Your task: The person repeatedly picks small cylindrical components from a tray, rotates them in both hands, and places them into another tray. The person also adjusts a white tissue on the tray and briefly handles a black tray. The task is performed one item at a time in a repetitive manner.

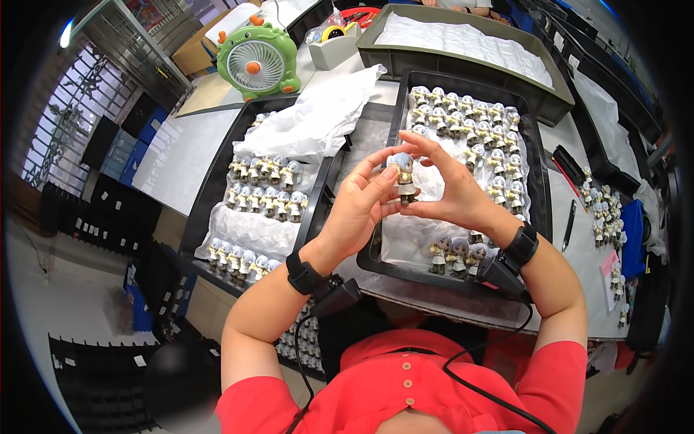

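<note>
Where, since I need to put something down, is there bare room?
Widest: white tabletop bordered by the left tray and tan sheet. Smaller: the patch between the right tray, black tool and pink paper. Crowded: both trays of figurines, plus the far-right figurine cluster.

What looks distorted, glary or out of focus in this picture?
In the head view, the window grille looks skewed near the black fisheye rim; in that view too, a light glares white at upper left, a dark round shape at lower left is blurred, and the figurine in the left hand looks fairly sharp.
</note>
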The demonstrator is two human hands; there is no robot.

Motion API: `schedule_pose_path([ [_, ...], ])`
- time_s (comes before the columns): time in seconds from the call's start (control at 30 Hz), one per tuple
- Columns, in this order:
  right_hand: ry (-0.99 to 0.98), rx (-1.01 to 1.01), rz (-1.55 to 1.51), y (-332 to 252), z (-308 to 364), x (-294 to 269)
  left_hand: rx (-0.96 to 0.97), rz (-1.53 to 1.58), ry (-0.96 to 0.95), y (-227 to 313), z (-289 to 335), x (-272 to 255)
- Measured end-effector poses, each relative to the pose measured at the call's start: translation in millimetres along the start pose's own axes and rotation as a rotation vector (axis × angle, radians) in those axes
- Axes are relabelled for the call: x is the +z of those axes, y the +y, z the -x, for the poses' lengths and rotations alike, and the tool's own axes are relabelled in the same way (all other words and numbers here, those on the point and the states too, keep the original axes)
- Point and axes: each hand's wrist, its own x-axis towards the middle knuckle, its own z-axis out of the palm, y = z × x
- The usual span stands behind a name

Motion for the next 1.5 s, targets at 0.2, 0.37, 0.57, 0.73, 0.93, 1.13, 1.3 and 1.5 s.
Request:
schedule_pose_path([
  [0.2,-0.007,0.078,-0.092,3.2,1.1,1.6,-0.029,0.055,0.029,-0.6,0.2,-0.5],
  [0.37,-0.018,0.098,-0.119,6.4,1.3,2.3,-0.021,0.084,0.028,-0.2,0.3,-0.5],
  [0.57,0.002,0.059,-0.021,3.2,3.0,4.1,-0.004,-0.042,0.067,-4.5,0.4,0.0],
  [0.73,0.093,-0.065,0.048,5.1,2.9,12.1,0.037,-0.111,0.060,-2.1,0.3,2.5],
  [0.93,0.171,-0.174,0.085,-5.7,-0.4,8.7,0.041,0.006,-0.007,1.3,2.9,4.4],
  [1.13,0.201,-0.191,0.110,-8.9,-1.1,4.7,0.037,0.099,-0.050,5.4,3.1,6.5],
  [1.3,0.225,-0.196,0.139,-6.1,-0.2,8.4,0.259,-0.095,0.105,-5.4,7.6,13.5],
  [1.5,0.275,-0.232,0.154,-5.8,1.3,12.8,0.397,-0.186,0.053,-9.4,7.9,9.2],
])
